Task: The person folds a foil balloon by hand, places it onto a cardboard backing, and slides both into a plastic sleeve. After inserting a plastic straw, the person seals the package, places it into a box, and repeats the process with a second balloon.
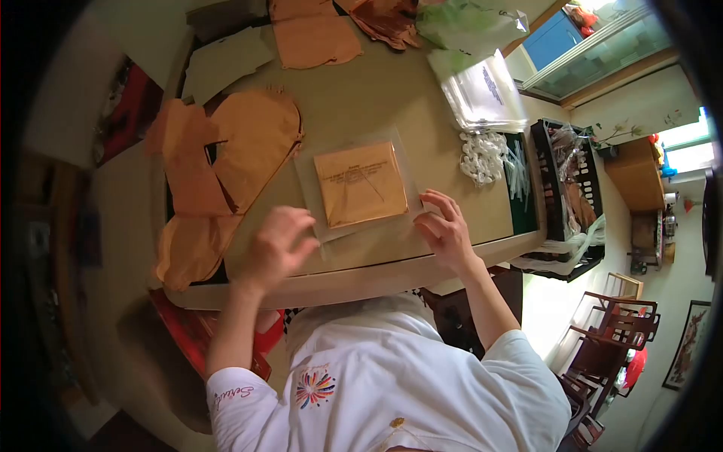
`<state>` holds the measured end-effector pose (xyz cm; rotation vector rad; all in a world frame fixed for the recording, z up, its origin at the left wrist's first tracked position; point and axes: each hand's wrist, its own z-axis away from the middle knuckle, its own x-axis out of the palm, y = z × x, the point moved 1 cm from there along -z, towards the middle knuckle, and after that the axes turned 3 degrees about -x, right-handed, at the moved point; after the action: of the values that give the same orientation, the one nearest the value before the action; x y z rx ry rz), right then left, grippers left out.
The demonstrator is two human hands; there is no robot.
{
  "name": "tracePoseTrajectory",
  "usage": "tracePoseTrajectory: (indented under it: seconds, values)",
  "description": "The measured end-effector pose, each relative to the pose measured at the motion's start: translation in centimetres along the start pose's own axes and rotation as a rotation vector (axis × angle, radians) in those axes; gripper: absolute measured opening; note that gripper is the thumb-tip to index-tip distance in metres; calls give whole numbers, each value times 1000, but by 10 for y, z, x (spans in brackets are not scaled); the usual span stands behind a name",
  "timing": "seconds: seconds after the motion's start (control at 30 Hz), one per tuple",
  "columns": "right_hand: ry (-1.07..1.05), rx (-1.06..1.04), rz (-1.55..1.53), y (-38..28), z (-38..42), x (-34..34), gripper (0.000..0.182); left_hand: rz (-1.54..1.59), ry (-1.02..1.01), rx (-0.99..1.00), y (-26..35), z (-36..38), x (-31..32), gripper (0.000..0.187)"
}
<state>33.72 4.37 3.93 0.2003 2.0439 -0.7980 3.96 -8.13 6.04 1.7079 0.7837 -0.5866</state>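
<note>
Clear bag [306, 181] holds orange item [363, 188]; left hand [282, 245] at eight o'clock, right hand [446, 227] at four, both loosely open. Black basket [540, 143] at three holds plastic [566, 145].

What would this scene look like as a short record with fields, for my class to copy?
Surface: table
Centre: folded orange cloth inside clear bag
Left hand: open, blurred, near the bag
Right hand: open, at the bag's edge, contact unclear
Left side: loose orange cloth pieces
Right side: stacked clear bags, white loops, black crate
</note>
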Motion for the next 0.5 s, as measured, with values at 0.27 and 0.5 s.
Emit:
tracePoseTrajectory:
  seconds: [0.27,0.5]
  values:
    - [65,239,-249,10,7,18,10,103,120,-56,-6,17,59,18]
    - [108,269,-65,8,0,34,13,101,169,-169,2,10,67,18]
